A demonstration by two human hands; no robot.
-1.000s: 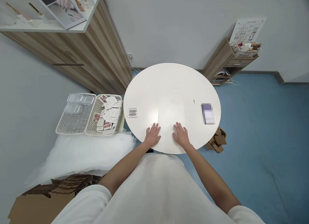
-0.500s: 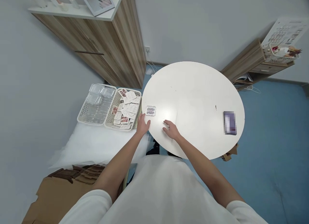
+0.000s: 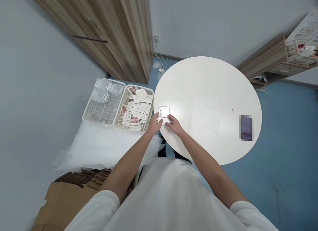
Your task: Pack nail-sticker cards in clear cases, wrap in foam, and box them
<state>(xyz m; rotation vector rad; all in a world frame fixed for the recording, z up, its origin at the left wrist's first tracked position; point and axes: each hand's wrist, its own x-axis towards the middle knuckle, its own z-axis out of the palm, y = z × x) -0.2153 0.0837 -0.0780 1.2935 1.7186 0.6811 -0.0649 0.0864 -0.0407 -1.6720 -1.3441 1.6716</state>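
A small clear plastic case (image 3: 164, 111) lies close to the left edge of the round white table (image 3: 211, 91); glare washes out most of what is inside it. At its lower left corner is my left hand (image 3: 155, 123), fingertips at the case and thumb spread away. My right hand (image 3: 175, 125) has its forefinger at the lower right corner, with the thumb held apart below. Both hands have their fingers spread, and neither is wrapped round the case.
Left of the table stand a white basket (image 3: 152, 91) of printed cards and another basket (image 3: 85, 117) of clear plastic boxes. A pixelated purple item (image 3: 245, 127) lies at the table's right. Flat brown cardboard (image 3: 64, 201) is at lower left; a wood-grain cabinet (image 3: 124, 35) stands behind.
My right hand has moved left to the case's right corner, and my left hand has come up to its left corner. The whole view has shifted slightly.
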